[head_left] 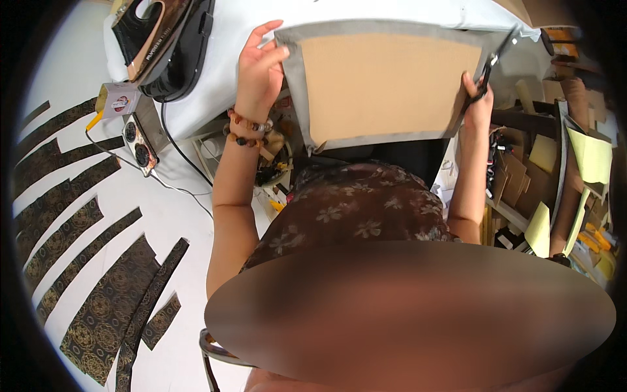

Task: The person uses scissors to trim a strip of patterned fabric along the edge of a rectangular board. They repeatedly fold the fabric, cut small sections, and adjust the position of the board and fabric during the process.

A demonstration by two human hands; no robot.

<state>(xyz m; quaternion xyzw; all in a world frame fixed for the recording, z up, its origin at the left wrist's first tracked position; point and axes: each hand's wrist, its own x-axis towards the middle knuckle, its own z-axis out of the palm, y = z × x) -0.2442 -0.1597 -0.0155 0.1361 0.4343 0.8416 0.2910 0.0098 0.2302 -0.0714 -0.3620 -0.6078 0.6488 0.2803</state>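
Note:
A flat tan board (385, 85) with grey cloth folded over its edges is held up in front of my body. My left hand (260, 78) grips its far left corner, the thumb on the grey border (297, 85) and other fingers partly raised. On the opposite side my right hand (479, 104) holds a pair of black scissors (486, 72) and steadies the board's right edge. The scissors' blades point up and to the right, away from me. Beaded bracelets (248, 130) circle my left wrist.
A black clothes iron (153, 39) stands on the white-covered table (241, 13) at the far left. Its cord hangs by a power strip (140, 144). Dark patterned fabric pieces (111, 307) lie on the left. Cardboard and yellow paper (591, 157) crowd the right side.

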